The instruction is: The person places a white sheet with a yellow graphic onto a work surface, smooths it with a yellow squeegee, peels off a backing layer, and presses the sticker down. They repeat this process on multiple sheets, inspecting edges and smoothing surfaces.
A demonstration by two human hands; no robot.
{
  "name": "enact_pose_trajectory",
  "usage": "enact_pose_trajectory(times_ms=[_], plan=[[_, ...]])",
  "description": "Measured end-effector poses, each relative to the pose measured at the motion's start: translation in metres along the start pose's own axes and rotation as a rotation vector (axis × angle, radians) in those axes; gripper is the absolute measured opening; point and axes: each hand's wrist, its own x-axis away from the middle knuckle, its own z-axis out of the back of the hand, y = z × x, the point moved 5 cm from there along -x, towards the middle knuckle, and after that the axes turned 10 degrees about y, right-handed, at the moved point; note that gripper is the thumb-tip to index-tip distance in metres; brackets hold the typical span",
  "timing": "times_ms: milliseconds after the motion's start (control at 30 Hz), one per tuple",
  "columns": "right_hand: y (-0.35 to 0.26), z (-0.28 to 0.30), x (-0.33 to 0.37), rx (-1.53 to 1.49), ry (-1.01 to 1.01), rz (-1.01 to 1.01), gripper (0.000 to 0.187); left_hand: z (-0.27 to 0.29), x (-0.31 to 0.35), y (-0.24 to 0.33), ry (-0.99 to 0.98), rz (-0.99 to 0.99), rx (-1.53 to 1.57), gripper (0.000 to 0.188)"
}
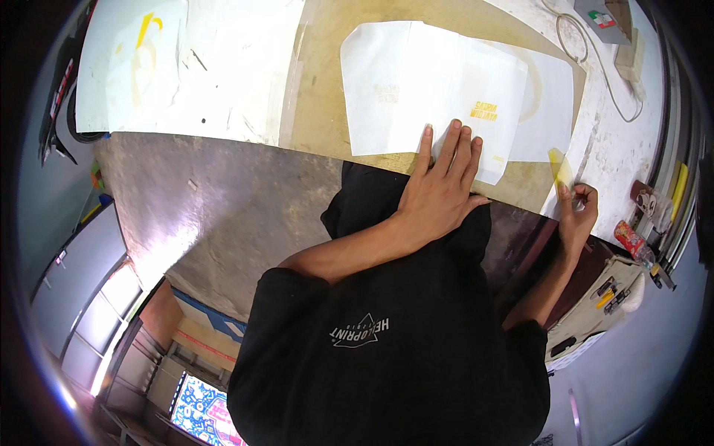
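Note:
My left hand (pixel 445 182) lies flat with its fingers stretched out over the lower edge of a white sheet of paper (pixel 446 85). Small yellow lettering marks the sheet near the fingertips, and fainter marks show further left. Another pale sheet (pixel 554 104) sticks out from under its right side. Both rest on a brown board (pixel 320 82) at the table's near edge. To the right, my right hand (pixel 579 215) pinches the lower end of a see-through yellow strip (pixel 559 166) between thumb and finger. The strip stands up over the board's right edge.
A large white sheet (pixel 230 82) with a yellow smear covers the table's left part. A cable (pixel 587 48) loops at the far right near a grey box (pixel 606 18). Beyond my right hand are a red-labelled bottle (pixel 632 241) and a tool-filled beige holder (pixel 599 297).

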Motion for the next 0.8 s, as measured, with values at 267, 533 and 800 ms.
enact_pose_trajectory(times_ms=[267,533,800], plan=[[-0.004,0.003,-0.009,0.073,-0.101,-0.047,0.036,0.001,-0.001,0.001,-0.03,-0.013,-0.034,0.095],[-0.056,-0.001,-0.006,0.169,0.138,0.203,0.029,0.0,-0.005,0.01,-0.158,-0.069,-0.213,0.098],[-0.175,-0.068,0.036,-0.403,-0.107,0.473,0.022,0.011,-0.01,0.0,-0.038,0.001,0.029,0.082]])
